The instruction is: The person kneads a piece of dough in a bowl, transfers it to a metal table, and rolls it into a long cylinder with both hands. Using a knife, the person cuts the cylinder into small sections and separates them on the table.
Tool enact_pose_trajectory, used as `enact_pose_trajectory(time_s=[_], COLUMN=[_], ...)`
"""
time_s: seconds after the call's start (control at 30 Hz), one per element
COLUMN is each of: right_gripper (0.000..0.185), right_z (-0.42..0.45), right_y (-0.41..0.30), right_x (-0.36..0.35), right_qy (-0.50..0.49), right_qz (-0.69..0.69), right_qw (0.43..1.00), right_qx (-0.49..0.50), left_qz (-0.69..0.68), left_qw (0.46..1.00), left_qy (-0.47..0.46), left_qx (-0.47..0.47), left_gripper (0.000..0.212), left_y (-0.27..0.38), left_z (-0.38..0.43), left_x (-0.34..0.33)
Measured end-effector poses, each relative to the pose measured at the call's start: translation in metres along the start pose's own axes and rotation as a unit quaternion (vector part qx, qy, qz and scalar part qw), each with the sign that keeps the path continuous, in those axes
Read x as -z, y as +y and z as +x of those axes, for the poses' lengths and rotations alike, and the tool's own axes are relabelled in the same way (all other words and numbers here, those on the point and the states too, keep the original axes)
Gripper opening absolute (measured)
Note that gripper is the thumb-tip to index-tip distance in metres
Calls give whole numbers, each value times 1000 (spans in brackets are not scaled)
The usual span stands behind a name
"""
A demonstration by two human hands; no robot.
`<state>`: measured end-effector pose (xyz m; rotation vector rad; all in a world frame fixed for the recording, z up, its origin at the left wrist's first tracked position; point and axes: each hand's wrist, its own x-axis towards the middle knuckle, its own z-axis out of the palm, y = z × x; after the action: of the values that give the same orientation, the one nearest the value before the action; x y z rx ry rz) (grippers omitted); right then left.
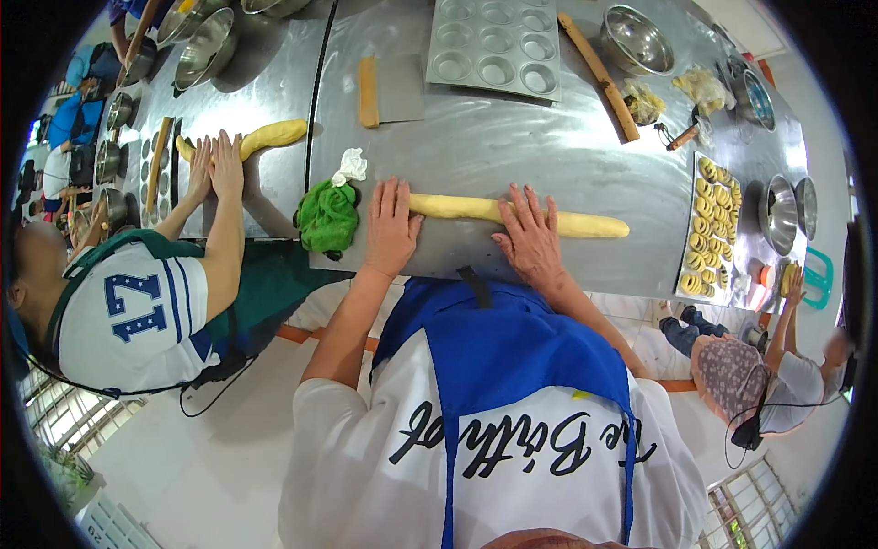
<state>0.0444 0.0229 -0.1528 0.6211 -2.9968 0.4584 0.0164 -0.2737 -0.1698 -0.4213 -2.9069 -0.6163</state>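
A long rope of yellow dough (453, 206) lies crosswise on the steel table (439, 154) in front of me. My left hand (394, 223) rests flat at the rope's left end, its palm down and covering that end. Over the right half of the rope lies my right hand (529, 237), fingers spread, with dough showing on both sides of it. Neither hand grasps the dough. Left of my left hand are a bunched green cloth (328, 217) and a crumpled white piece (350, 167), perhaps paper or plastic.
Beyond the dough are a bench scraper (368, 92), a muffin tin (495, 44), a wooden stick (600, 79) and a steel bowl (637, 40). A tray of shaped dough pieces (710, 230) stands right. A co-worker's hands (218, 165) press other dough at left.
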Motion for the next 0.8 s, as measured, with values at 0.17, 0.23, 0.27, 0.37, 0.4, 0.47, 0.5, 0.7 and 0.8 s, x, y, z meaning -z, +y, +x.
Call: enact_pose_trajectory(time_s=[0.17, 0.23, 0.27, 0.37, 0.4, 0.47, 0.5, 0.7, 0.8], right_gripper=[58, 58, 58, 58, 58, 58, 58, 60, 60], right_z=[1, 2, 3, 4, 4, 5, 5, 2, 3], right_y=[4, 4, 4, 1, 1, 1, 1, 1, 0], right_x=[-7, -8, -8, -3, -4, -4, -4, -8, -9], right_qy=[-1, -1, -2, -14, -15, -5, -6, 5, 5], right_qz=[-7, -11, -14, -6, -4, -7, -6, -4, -10], right_qw=[1000, 1000, 1000, 1000, 999, 1000, 1000, 1000, 1000], right_qx=[-20, -24, -26, -26, -28, -28, -29, -29, -25], left_qz=[-76, -102, -171, -260, -281, -159, -36, -217, -280], left_qw=[997, 993, 983, 957, 947, 981, 996, 953, 933], left_qy=[-26, -34, -22, -7, -2, 22, 47, -28, 7], left_qx=[20, 39, 70, 129, 155, 112, 66, 210, 226], left_gripper=[60, 58, 58, 55, 53, 52, 50, 47, 37], left_y=[-2, 3, 5, 2, -3, -9, -10, 7, 9], left_z=[9, 14, 15, 11, 9, 7, 5, 12, 14], left_x=[5, 12, 16, 18, 18, 16, 14, 15, 11])
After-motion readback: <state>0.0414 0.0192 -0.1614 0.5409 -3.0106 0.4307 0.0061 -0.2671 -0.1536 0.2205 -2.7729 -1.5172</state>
